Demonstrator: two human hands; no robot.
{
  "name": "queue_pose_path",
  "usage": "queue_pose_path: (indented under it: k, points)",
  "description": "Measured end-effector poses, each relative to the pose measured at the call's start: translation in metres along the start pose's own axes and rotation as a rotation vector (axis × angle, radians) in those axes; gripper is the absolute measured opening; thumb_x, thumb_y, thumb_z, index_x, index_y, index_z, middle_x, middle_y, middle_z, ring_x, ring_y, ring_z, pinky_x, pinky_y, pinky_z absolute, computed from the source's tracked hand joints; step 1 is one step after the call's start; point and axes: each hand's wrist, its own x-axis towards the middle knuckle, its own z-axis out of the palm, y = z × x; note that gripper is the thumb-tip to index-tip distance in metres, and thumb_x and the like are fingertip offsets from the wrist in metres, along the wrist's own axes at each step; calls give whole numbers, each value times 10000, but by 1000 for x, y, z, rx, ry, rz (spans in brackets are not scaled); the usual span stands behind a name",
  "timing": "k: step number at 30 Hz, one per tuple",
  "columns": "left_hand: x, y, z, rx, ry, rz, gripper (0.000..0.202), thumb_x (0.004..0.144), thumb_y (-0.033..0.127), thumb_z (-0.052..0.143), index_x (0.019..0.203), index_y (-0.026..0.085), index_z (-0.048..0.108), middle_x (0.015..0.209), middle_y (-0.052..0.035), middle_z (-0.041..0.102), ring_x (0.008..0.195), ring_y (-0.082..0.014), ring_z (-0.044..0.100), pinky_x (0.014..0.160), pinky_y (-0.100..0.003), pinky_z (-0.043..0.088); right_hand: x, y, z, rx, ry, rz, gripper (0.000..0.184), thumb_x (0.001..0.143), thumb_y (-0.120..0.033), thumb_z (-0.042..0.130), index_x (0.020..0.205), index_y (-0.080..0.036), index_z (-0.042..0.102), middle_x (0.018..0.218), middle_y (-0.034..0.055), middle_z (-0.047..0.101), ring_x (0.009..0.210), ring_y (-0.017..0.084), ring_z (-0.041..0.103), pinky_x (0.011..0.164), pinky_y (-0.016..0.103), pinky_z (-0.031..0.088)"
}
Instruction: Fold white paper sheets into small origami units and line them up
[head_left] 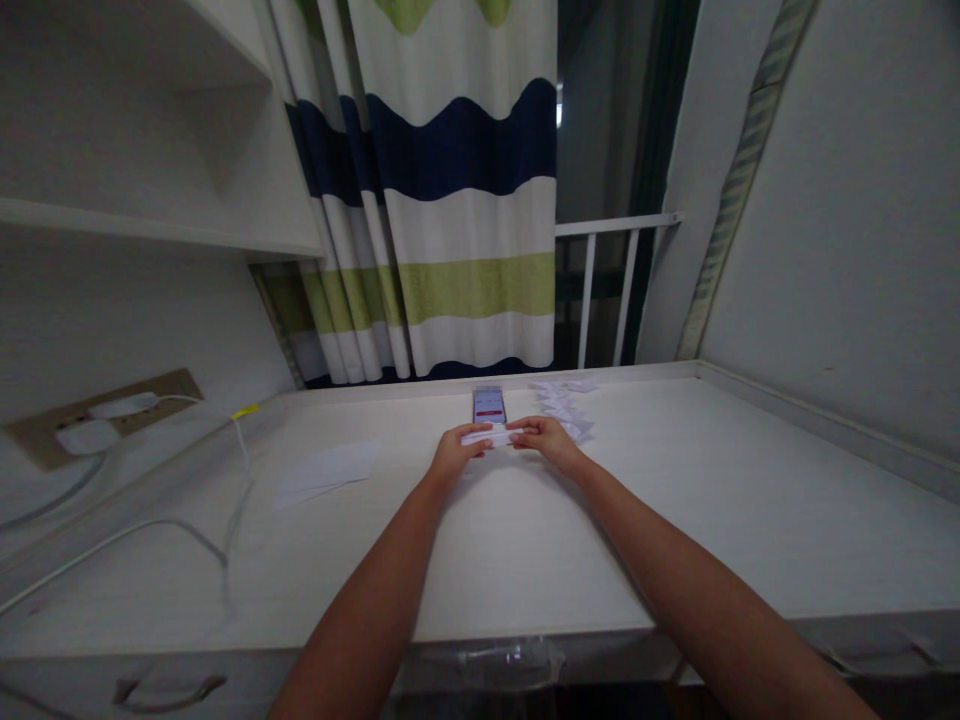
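Observation:
Between my two hands is a narrow folded strip of white paper (489, 437), held level just above the desk. My left hand (459, 450) pinches its left end between thumb and fingers. At the other end, my right hand (549, 440) closes on the paper in the same way. Just behind the strip lies a phone (489, 403) with its screen lit. Several folded white paper pieces (559, 405) lie in a cluster beyond my right hand. Off to the left, flat sheets of white paper (328, 470) rest on the desk.
The white desk (712, 520) has a raised rim at the back and drawers in front. White cables (157, 525) run along the left side from a wall socket (105, 415). A shelf (150, 225) overhangs the left. Behind hang a striped curtain (472, 230) and a white railing (589, 290).

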Motion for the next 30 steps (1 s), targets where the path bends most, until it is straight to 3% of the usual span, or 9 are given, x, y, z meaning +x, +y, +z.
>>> queue_pose_path:
  k: [13,19,25,30]
  points:
    - [1,1,-1,-74,29,-28,335,508,223,690,825,117,665,732,-53,663,648,-136,579,626,-255,458,1,0,-2,-15,22,-7,276,496,-212,714,753,-137,647,631,1,644,557,87,579,630,237,482]
    - [4,0,-2,-27,102,-8,306,498,227,699,784,121,679,670,-38,657,570,-107,543,601,-234,435,3,0,0,-19,24,-43,292,492,-240,716,756,-133,648,607,-3,637,550,89,576,625,241,480]
    - [4,-2,-1,-71,127,-9,323,491,246,708,791,131,675,738,-44,657,630,-112,558,628,-234,443,3,-2,3,-29,37,-98,293,489,-272,711,739,-130,653,606,-6,631,547,93,570,637,268,485]
    - [2,-5,-1,-163,51,-74,370,506,277,704,847,142,659,881,-67,646,706,-131,583,645,-251,467,2,-2,3,-35,58,-102,291,482,-288,708,721,-130,655,605,1,634,544,100,572,624,275,490]
